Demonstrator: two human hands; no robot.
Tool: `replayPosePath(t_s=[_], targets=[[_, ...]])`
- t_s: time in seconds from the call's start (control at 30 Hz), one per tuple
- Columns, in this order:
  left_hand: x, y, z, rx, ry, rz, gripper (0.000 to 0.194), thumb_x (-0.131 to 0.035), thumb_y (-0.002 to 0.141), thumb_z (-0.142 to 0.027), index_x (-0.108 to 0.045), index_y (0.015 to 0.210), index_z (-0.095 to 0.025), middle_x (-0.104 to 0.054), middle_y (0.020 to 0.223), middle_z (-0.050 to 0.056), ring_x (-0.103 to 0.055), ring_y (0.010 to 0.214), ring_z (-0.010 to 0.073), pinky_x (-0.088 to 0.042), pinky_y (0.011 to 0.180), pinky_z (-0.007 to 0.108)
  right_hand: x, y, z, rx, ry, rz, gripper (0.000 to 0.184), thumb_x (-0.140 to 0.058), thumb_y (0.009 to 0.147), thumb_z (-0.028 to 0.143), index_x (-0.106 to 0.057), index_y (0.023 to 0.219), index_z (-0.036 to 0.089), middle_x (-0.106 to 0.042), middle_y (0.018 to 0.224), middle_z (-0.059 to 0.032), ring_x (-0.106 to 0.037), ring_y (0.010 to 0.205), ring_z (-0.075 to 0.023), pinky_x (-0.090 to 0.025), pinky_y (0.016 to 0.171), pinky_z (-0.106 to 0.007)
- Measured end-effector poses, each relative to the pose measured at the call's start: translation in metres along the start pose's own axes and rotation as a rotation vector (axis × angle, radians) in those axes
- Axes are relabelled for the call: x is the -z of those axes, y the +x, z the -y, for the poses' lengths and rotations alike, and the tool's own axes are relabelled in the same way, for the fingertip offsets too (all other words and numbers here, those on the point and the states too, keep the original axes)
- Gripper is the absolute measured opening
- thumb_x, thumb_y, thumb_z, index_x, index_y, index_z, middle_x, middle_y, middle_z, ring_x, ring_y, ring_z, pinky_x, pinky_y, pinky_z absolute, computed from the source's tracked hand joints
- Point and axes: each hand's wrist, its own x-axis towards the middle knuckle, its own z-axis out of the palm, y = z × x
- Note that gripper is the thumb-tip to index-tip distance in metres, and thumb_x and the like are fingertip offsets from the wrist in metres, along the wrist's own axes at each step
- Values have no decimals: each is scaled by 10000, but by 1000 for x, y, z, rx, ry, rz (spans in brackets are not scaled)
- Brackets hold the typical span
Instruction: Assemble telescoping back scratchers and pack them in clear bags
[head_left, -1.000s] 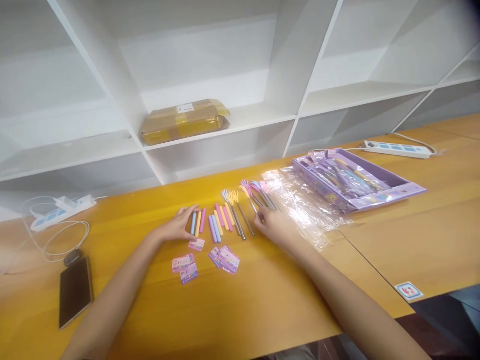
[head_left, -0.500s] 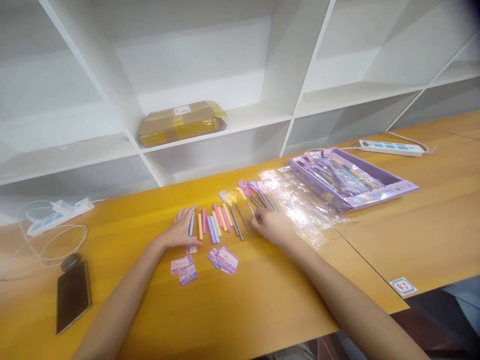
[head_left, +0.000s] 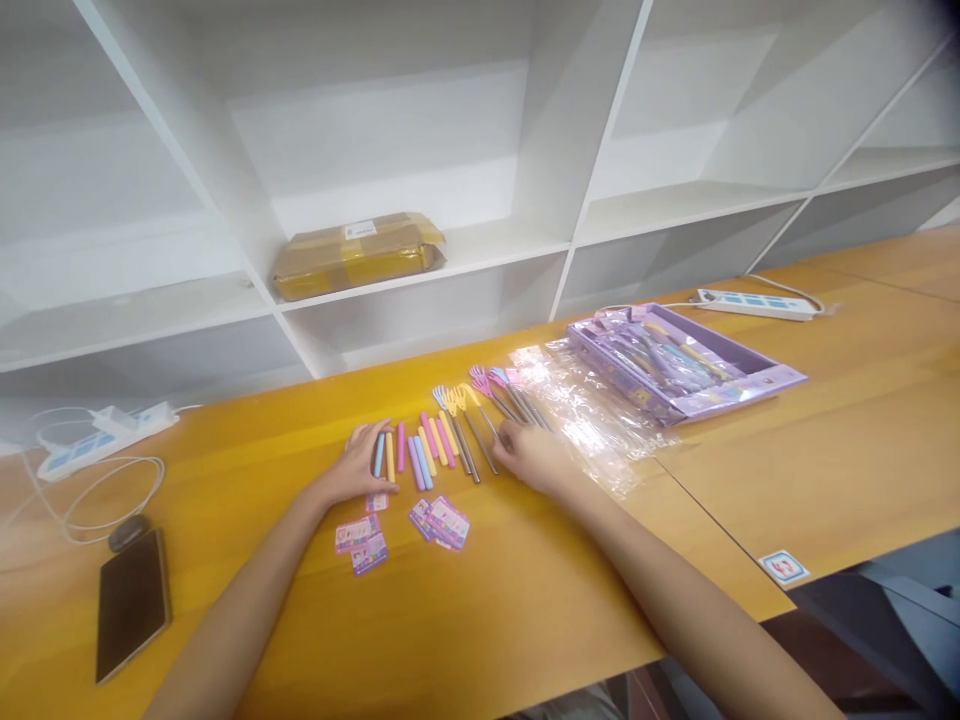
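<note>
My left hand curves around a blue tube and a yellow tube, thumb at the near end and index finger at the far end of the yellow one. A pink tube and several more coloured tubes lie to the right. Fingers of my right hand are curled at the thin metal shaft of a yellow-headed back scratcher; their tips are partly hidden. Beside it lie other back scratchers with hand-shaped heads, among them a yellow one and a pink one.
Small printed cards lie in front of the tubes. Clear plastic bags and a purple box holding wrapped items are at right. A phone and power strip sit left. A taped parcel rests on the shelf.
The yellow tube has shifted slightly left, closer to the blue one, with my left hand around it. My right hand stays at the back scratcher. The view has turned slightly right.
</note>
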Motion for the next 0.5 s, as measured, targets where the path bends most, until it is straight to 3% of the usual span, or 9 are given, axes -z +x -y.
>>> replayPosePath(t_s=[0.2,0.27,0.33,0.4,0.5], targets=[[14,2,-14,-19,-97,-95,1166,-919,706,-509,-283,1656,-277,-490,1584,149,-282,1565,402,-207,1300,614,-5,1,-7,14,216,-42,211,-593,926,356,-554,777,210,-602,715,-23,-502,644,-164,-287,646,-306],[20,-2,-29,-52,-367,-190,1189,-908,697,-575,-283,1663,-274,-481,1592,157,-392,1512,389,-305,1273,570,-6,0,-7,19,342,-51,230,-585,930,388,-532,786,217,-579,702,-9,-494,650,-162,-309,652,-301],[19,-14,-50,-48,-784,-289,1219,-878,674,-643,-286,1668,-263,-433,1628,184,-547,1363,380,-471,1144,531,-9,-2,-3,24,496,-36,277,-552,961,450,-520,807,221,-557,682,8,-493,643,-156,-342,652,-291],[9,-31,-70,65,-1147,-240,940,-739,832,-568,-375,1642,-258,-411,1669,165,-638,1164,287,-568,982,449,-12,-5,4,37,662,11,352,-509,991,535,-521,831,222,-534,671,23,-487,629,-147,-368,637,-278],[-18,-60,-90,266,-1437,-96,691,-715,826,-303,-595,1483,-129,-585,1515,222,-600,846,151,-557,725,285,-20,-11,15,67,896,120,446,-485,999,646,-535,877,221,-524,694,34,-468,617,-132,-381,598,-258]])
